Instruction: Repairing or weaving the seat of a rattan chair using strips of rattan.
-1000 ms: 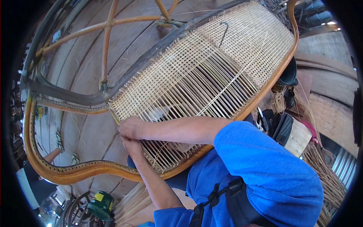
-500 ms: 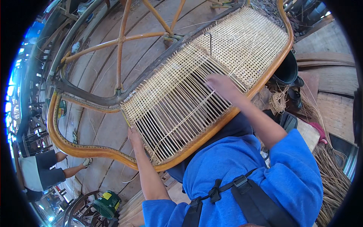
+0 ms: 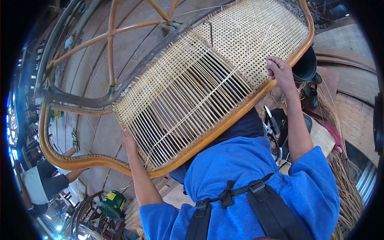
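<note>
A half-woven cane panel (image 3: 176, 116) fills an orange-brown rattan frame (image 3: 224, 126) across my lap. Its upper band and right section (image 3: 256, 40) are woven closely; the lower left shows bare parallel strands. One pale cane strand (image 3: 203, 100) crosses these diagonally, its loose end (image 3: 269, 31) curving over the finished weave. My left hand (image 3: 129, 142) grips the panel's left edge, fingers partly hidden. Raised near the right rail, my right hand (image 3: 281, 73) has its fingers curled closed; what they hold, if anything, I cannot make out. A dark bent metal rod (image 3: 211, 34) stands at the panel's top edge.
Shears with shiny blades (image 3: 272, 124) lie right of my lap. Beyond the right rail is a dark bucket (image 3: 306, 66), with a bundle of cane strips (image 3: 348, 188) below. A green tub (image 3: 112, 205) stands lower left; another person's leg (image 3: 76, 175) shows at left.
My right hand has moved right, from over the bare strands to beside the right rail, its fingers now curled. My left hand stays at the panel's edge. The view has shifted, revealing the shears.
</note>
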`<state>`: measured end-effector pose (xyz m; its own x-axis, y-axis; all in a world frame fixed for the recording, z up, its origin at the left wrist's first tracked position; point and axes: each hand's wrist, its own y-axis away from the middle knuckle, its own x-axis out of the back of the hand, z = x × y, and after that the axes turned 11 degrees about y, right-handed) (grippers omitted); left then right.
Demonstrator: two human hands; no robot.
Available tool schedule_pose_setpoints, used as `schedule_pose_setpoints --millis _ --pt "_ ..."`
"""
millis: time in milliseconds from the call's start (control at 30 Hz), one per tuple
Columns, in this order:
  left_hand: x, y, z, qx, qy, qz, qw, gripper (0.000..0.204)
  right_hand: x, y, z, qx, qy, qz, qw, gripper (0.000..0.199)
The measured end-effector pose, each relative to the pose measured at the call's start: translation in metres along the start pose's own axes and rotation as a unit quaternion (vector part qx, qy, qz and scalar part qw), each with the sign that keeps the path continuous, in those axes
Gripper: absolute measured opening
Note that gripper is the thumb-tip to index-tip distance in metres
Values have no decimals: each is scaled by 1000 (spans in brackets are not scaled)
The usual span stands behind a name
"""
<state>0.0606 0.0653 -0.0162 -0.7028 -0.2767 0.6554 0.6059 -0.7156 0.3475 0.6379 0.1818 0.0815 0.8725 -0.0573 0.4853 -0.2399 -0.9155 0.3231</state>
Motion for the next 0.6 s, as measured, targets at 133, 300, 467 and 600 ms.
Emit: schedule_pose_setpoints --millis 133,300,467,600 --pt "4 -4 21 -34 -143 -36 988 39 -44 -35 16 35 57 -15 998 16" --pt "21 54 27 17 -141 -163 976 53 -98 -62 14 287 266 32 920 18" --pt "60 60 53 52 -289 -241 925 43 -135 -66 -2 341 627 -114 691 27" --pt "92 57 27 119 -396 -258 873 25 -125 -64 2 296 658 -211 660 16"
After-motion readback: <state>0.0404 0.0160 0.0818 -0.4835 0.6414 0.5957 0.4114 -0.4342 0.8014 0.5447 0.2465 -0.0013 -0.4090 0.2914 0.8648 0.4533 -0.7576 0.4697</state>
